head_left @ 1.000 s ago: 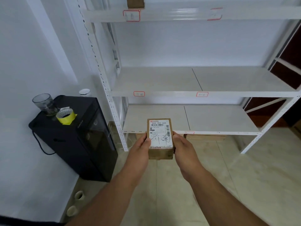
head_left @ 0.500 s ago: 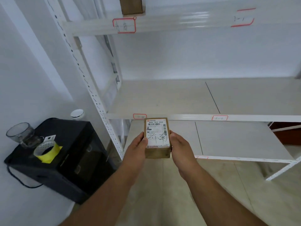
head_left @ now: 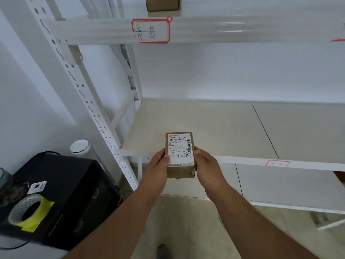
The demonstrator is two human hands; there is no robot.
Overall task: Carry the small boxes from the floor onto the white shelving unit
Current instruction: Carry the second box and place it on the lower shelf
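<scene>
A small brown cardboard box (head_left: 180, 156) with a white shipping label and handwriting on top is held between both hands. My left hand (head_left: 158, 165) grips its left side and my right hand (head_left: 204, 165) grips its right side. The box hovers over the front edge of the middle shelf board of the white shelving unit (head_left: 214, 128). That board is bare. Another brown box (head_left: 162, 3) stands on the upper shelf, cut off by the top of the frame, above a red-bordered handwritten label (head_left: 151, 30).
A black cabinet (head_left: 74, 199) stands at the lower left beside the perforated shelf upright (head_left: 93, 113). A roll of tape with yellow paper (head_left: 28, 212), a glass jar (head_left: 4, 182) and a white round lid (head_left: 80, 146) are on or near it. A lower shelf board (head_left: 289, 187) lies below.
I have come closer to the shelving. The box and both hands moved forward and up, from in front of the lower shelf to the front edge of the middle shelf.
</scene>
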